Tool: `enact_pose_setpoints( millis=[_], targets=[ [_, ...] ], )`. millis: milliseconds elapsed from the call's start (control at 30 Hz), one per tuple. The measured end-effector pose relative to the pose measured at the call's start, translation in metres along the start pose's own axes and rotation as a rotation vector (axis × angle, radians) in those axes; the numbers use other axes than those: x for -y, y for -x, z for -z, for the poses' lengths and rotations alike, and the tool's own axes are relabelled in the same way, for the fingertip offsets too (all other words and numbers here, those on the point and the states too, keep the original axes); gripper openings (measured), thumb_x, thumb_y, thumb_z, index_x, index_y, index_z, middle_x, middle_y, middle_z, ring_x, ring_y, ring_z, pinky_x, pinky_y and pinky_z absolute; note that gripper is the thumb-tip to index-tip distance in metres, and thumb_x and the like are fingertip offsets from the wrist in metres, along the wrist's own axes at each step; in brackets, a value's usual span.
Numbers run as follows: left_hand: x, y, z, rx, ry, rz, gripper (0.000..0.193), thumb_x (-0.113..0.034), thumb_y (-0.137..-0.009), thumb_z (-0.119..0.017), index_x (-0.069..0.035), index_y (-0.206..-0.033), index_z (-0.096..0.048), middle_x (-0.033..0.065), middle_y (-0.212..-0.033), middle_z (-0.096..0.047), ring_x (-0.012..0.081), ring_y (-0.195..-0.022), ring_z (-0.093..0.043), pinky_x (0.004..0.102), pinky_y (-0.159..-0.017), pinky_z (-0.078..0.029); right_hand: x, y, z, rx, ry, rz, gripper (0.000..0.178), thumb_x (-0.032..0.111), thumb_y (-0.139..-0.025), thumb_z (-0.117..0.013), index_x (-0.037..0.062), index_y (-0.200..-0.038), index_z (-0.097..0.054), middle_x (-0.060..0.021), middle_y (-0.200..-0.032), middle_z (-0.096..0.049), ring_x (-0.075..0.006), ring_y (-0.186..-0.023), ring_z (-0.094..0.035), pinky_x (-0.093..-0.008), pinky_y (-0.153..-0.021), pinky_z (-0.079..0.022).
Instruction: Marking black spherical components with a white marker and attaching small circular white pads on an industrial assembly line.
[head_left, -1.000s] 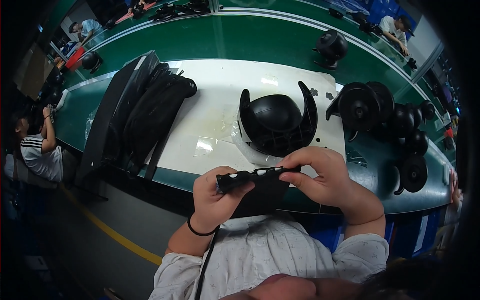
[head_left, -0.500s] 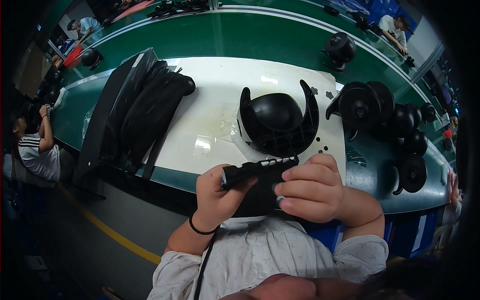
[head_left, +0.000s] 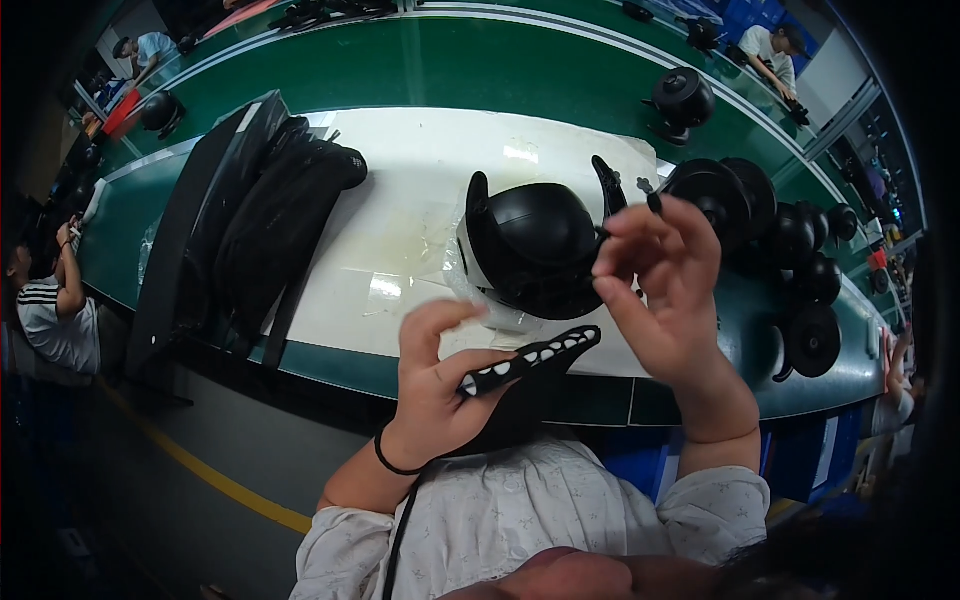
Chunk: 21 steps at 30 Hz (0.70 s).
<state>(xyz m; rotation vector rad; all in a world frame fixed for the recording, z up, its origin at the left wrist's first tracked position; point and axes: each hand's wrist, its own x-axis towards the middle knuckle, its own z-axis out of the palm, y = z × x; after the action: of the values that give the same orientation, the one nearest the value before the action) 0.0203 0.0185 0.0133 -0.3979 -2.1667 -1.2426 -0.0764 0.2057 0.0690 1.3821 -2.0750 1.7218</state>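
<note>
My left hand [head_left: 440, 405] grips a flat black piece with white oval patches [head_left: 540, 352] along its upper edge. Its far end points right, and dark material hangs below it. My right hand [head_left: 670, 285] is raised, with thumb and fingers apart and nothing visible between them. It covers the right side of a glossy black rounded housing [head_left: 540, 225] with two upright curved arms. The housing stands on clear plastic wrap [head_left: 455, 250] on a white sheet [head_left: 410, 210]. A black band circles my left wrist.
Black bags [head_left: 280, 220] lie piled at the left. Several black round units [head_left: 815, 340] stand on the green tabletop to the right, and another unit [head_left: 683, 100] sits farther back. People work at the far left [head_left: 60, 290] and far right [head_left: 775, 55].
My right hand has left the black piece and risen up and right beside the housing. My left hand keeps its hold; the piece has tilted, showing more white ovals.
</note>
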Motion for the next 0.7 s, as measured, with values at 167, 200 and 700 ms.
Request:
enact_pose_setpoints(
  millis=[167, 200, 700],
  targets=[
    [0.008, -0.017, -0.008, 0.076, -0.082, -0.076, 0.026, -0.003, -0.058, -0.073, -0.009, -0.082, -0.062, 0.0277, -0.139, -0.016, 0.0416, -0.127, -0.023, 0.0405, -0.098, -0.029, 0.007, -0.014, 0.002, 0.100, 0.031, -0.182, 0.066, -0.011, -0.075, -0.049, 0.0122, -0.131, -0.020, -0.0123, -0.113, -0.042, -0.0107, -0.080, -0.050, -0.0204, -0.066, -0.039],
    [0.010, -0.016, -0.011, 0.082, -0.025, -0.050, 0.026, -0.001, -0.059, -0.072, -0.009, -0.082, -0.063, 0.0289, -0.139, -0.013, 0.0431, -0.128, -0.019, 0.0415, -0.102, -0.024, 0.005, -0.014, 0.002, 0.106, 0.037, -0.175, 0.067, -0.011, -0.075, -0.048, 0.0122, -0.131, -0.021, -0.0123, -0.113, -0.042, -0.0100, -0.081, -0.051, -0.0197, -0.065, -0.039],
    [0.012, -0.012, -0.029, -0.010, -0.018, -0.043, 0.029, 0.008, -0.054, -0.057, -0.005, -0.079, -0.062, 0.0317, -0.138, -0.015, 0.0446, -0.127, -0.021, 0.0403, -0.099, -0.026, 0.003, -0.011, 0.003, 0.138, 0.250, -0.073, 0.069, -0.012, -0.075, -0.051, 0.0093, -0.131, -0.018, -0.0150, -0.113, -0.045, -0.0132, -0.082, -0.056, -0.0196, -0.065, -0.041]
  ],
)
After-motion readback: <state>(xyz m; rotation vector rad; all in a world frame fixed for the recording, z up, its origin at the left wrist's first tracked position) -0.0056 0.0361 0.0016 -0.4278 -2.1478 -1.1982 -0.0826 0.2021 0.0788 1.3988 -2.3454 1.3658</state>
